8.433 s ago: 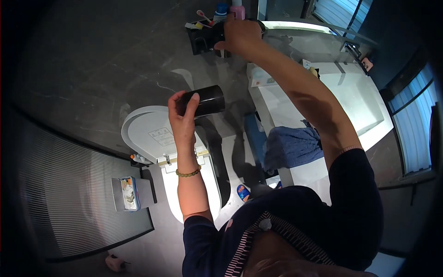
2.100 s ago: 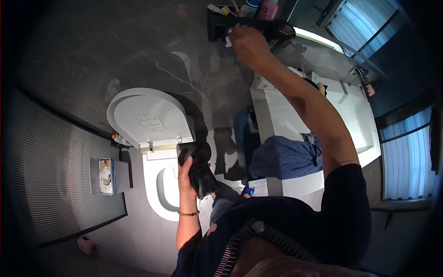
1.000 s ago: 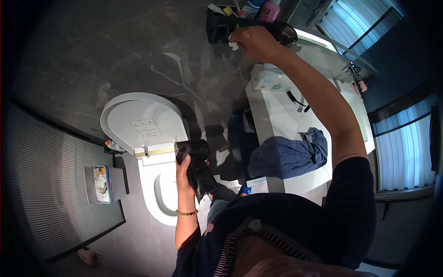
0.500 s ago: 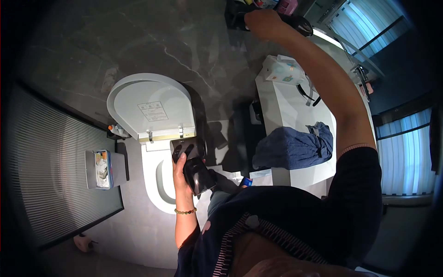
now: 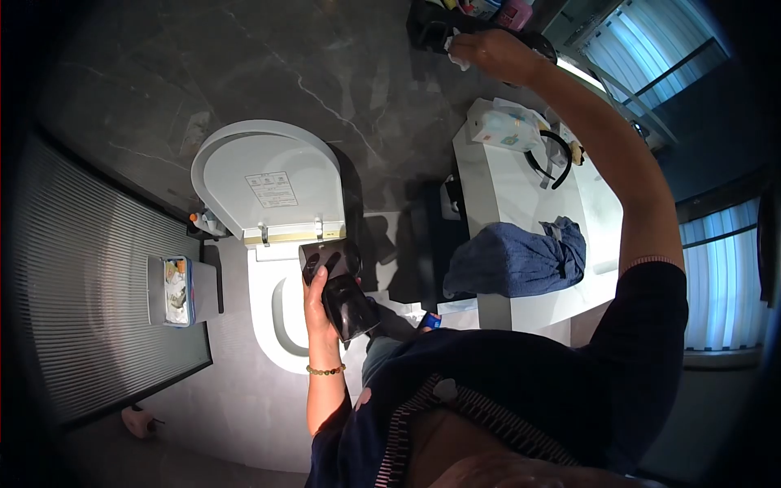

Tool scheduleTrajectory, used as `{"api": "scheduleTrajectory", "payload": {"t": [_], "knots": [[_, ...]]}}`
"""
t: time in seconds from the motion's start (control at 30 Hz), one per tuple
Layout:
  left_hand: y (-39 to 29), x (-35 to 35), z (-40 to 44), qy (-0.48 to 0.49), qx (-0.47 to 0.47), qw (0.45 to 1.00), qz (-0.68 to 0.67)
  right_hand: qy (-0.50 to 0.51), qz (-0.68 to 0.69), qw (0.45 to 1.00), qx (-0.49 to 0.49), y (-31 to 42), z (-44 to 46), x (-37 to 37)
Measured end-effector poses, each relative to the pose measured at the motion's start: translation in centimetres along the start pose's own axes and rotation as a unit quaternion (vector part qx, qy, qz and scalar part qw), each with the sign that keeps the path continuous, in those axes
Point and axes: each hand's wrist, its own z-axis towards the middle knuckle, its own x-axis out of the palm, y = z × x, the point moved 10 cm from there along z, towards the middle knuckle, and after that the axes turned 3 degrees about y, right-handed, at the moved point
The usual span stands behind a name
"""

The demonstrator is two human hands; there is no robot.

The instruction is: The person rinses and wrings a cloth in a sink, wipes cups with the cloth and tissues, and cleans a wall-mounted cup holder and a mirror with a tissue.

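Observation:
Two dark, glossy cups (image 5: pixel 350 305) are in my left hand (image 5: pixel 319 313), above the front of the toilet, with the thumb over them and the other fingers mostly hidden. My right hand (image 5: pixel 492 55) pinches a crumpled white tissue (image 5: pixel 458 54) at the black wall rack (image 5: pixel 429 26). Bottles and tubes stand on the rack, among them a pink bottle (image 5: pixel 515 14). A dark rounded cup (image 5: pixel 540 45) shows at the rack's right end, partly behind my right hand and wrist.
The toilet's lid (image 5: pixel 268 179) is raised. On the white counter (image 5: pixel 508 191) are a tissue pack (image 5: pixel 506 128), a black headband (image 5: pixel 567 154) and a blue cloth (image 5: pixel 517 260). A bin (image 5: pixel 205 294) holding waste stands left of the toilet, near a ribbed panel (image 5: pixel 106 285).
Since the earliest frame, my left hand has come down and now holds two cups instead of one. My right hand has taken a white tissue and lately moved slightly right along the rack.

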Motion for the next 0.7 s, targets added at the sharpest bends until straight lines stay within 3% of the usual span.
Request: {"api": "scheduleTrajectory", "payload": {"t": [0.07,0.23,0.37,0.4,0.47,0.53,0.63,0.7], "knots": [[0.1,0.0,-0.1,-0.003,0.000,1.000,0.001,-0.013,-0.007,0.999,-0.030,0.6,0.1,-0.2],[0.5,0.5,-0.1,-0.008,-0.006,1.000,0.003,0.050,0.026,0.996,0.071,0.1,1.1,0.8],[0.6,2.2,0.1,0.029,-0.029,0.999,0.000,0.175,-0.047,0.930,0.319,-2.1,2.2,1.9],[0.4,2.5,0.2,0.031,-0.029,0.999,0.003,0.174,-0.047,0.929,0.322,-2.2,1.5,2.1],[0.3,4.0,0.6,0.065,-0.044,0.997,-0.010,0.036,0.050,0.966,0.252,-1.0,0.7,1.2],[-0.3,5.8,1.0,0.096,-0.059,0.993,-0.017,-0.105,0.149,0.967,0.176,-0.2,-0.5,-0.2],[-3.0,9.5,1.9,0.107,-0.044,0.993,0.022,-0.123,0.196,0.957,0.178,4.1,-2.1,-3.1],[-6.3,13.2,2.9,0.168,0.026,0.981,0.098,-0.087,0.263,0.942,0.188,6.6,-3.4,-3.5]]}}
